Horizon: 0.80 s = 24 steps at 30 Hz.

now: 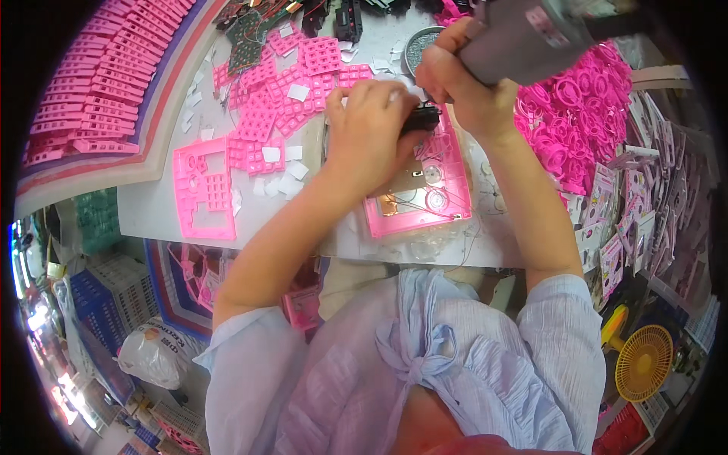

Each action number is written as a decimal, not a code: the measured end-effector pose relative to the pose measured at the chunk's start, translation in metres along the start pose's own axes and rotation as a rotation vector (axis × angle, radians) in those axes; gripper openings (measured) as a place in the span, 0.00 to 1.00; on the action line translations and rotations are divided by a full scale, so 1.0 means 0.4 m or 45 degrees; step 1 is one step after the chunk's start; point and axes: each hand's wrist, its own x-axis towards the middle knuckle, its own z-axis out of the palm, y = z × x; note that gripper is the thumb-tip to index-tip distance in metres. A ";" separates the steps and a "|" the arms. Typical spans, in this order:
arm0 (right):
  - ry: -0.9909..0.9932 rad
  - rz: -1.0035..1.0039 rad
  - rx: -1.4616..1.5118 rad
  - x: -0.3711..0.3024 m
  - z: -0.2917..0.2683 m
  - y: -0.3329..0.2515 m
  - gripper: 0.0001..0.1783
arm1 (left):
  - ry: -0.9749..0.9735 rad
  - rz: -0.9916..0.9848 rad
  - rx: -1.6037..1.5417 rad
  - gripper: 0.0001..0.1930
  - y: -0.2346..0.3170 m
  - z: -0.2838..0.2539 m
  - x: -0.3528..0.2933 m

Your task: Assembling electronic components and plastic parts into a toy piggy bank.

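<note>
Well, tool (523,45) in right hand (476,102).

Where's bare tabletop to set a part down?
Bare: the table strip left of the pink frame, below the tray rim; also between that frame and the left forearm, below the white labels. Crowded: upper middle, under pink keypads; right, under pink plastic pieces; centre, around the open pink case.

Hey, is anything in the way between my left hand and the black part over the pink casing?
Nothing visible: the left hand holds the black part at the far end of the pink casing. What lies beneath that hand is hidden.
</note>
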 end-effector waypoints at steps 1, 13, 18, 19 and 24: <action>-0.046 0.009 -0.019 0.006 -0.008 0.001 0.08 | 0.014 -0.007 -0.012 0.19 -0.004 0.005 0.005; -0.565 0.166 -1.556 -0.063 -0.300 -0.049 0.12 | -0.851 -0.437 -0.304 0.28 0.002 -0.554 -0.142; -0.574 -0.317 -1.739 -0.118 -0.332 0.016 0.07 | -1.120 -0.253 0.195 0.30 0.031 -0.594 -0.230; -0.486 -0.319 -1.775 -0.125 -0.323 0.009 0.07 | -1.052 -0.245 0.088 0.28 0.035 -0.577 -0.239; -0.425 -0.229 -1.745 -0.130 -0.172 -0.123 0.05 | -0.820 -0.161 -0.145 0.18 0.057 -0.394 -0.222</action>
